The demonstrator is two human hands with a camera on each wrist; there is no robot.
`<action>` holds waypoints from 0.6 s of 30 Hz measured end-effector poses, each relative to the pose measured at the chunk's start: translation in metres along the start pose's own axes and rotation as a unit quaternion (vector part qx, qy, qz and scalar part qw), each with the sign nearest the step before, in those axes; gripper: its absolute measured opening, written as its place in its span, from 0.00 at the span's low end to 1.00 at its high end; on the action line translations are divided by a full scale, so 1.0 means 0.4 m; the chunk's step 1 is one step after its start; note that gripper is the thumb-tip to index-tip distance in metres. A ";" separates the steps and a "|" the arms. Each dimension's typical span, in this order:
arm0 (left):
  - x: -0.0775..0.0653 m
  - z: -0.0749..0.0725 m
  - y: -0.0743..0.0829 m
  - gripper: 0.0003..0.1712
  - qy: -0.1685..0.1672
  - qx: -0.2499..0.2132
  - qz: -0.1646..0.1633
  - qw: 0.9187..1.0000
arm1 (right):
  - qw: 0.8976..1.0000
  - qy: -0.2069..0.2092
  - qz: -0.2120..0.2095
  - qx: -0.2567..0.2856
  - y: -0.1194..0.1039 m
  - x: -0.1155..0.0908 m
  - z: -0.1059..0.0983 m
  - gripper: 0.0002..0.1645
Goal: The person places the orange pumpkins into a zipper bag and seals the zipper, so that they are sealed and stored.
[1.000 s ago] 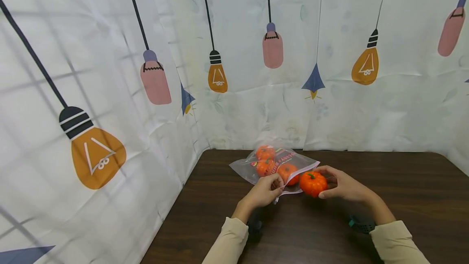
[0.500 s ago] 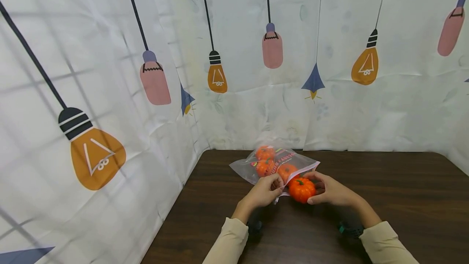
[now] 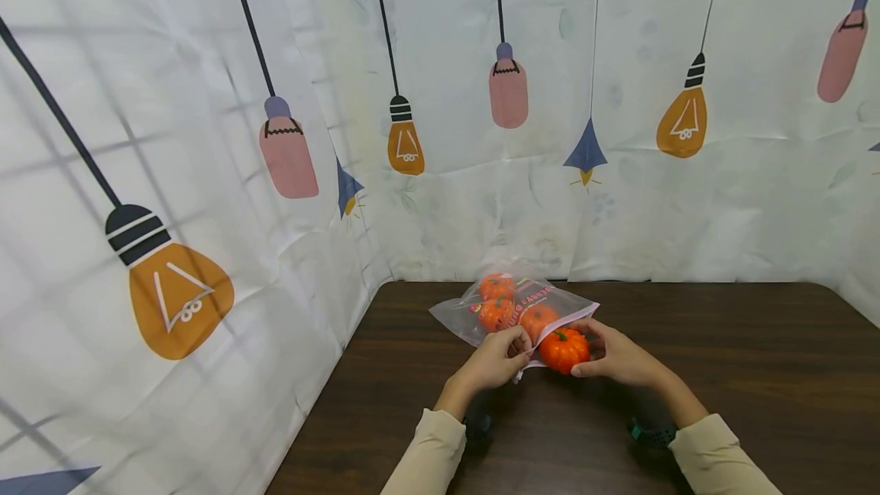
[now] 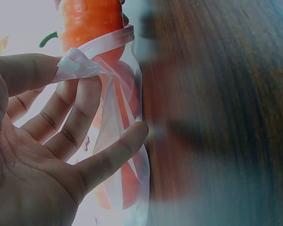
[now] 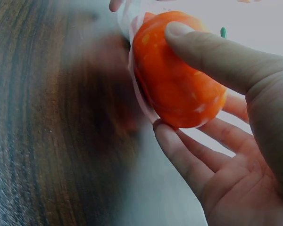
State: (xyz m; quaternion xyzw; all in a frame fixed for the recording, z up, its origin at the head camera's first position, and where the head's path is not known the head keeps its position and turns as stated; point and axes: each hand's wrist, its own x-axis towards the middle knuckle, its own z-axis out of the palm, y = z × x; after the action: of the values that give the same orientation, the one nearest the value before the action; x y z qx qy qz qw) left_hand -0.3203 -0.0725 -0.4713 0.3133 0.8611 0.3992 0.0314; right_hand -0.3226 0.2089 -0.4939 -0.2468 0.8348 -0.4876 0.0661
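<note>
A small orange pumpkin (image 3: 564, 351) with a green stem is held in my right hand (image 3: 615, 356), thumb on one side and fingers on the other. It sits right at the mouth of a clear zip bag (image 3: 450, 315) with red printing. My left hand (image 3: 496, 357) pinches the edge of that mouth between thumb and fingers. In the left wrist view the bag's rim (image 4: 108, 42) runs across the pumpkin (image 4: 89, 23). Inside the bag, several more orange pumpkins (image 3: 496, 286) show through the plastic. The right wrist view has the rim passing behind the held pumpkin (image 5: 179, 75).
The bag lies on a dark wooden table (image 3: 722, 373), toward its far left part. Behind and to the left hangs a white cloth (image 3: 454, 205) printed with lamps. Dark bands sit at both wrists, below the cream sleeves (image 3: 715, 453).
My right hand has moved left with the pumpkin, from beside the bag to its mouth, and the pumpkin has risen slightly in the last half second. My left hand stays on the bag's edge.
</note>
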 end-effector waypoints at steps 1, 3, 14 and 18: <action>0.000 0.001 0.000 0.05 0.000 0.000 -0.001 1.000 | 1.000 0.005 0.001 -0.011 -0.001 0.001 0.001 0.47; 0.000 0.001 0.001 0.05 0.001 0.000 -0.002 1.000 | 0.999 0.019 0.007 -0.033 -0.004 0.003 0.003 0.47; -0.002 0.002 0.001 0.05 -0.001 0.000 0.005 1.000 | 0.990 0.094 0.031 -0.101 0.006 0.009 0.030 0.51; -0.001 0.003 0.000 0.05 0.001 0.004 0.005 1.000 | 0.987 0.107 0.039 -0.112 0.005 0.011 0.039 0.52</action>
State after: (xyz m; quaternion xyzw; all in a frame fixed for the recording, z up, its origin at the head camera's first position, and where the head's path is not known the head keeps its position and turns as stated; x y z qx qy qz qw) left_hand -0.3196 -0.0720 -0.4723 0.3171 0.8612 0.3963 0.0276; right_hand -0.3215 0.1954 -0.5033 -0.1666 0.8954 -0.4116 -0.0328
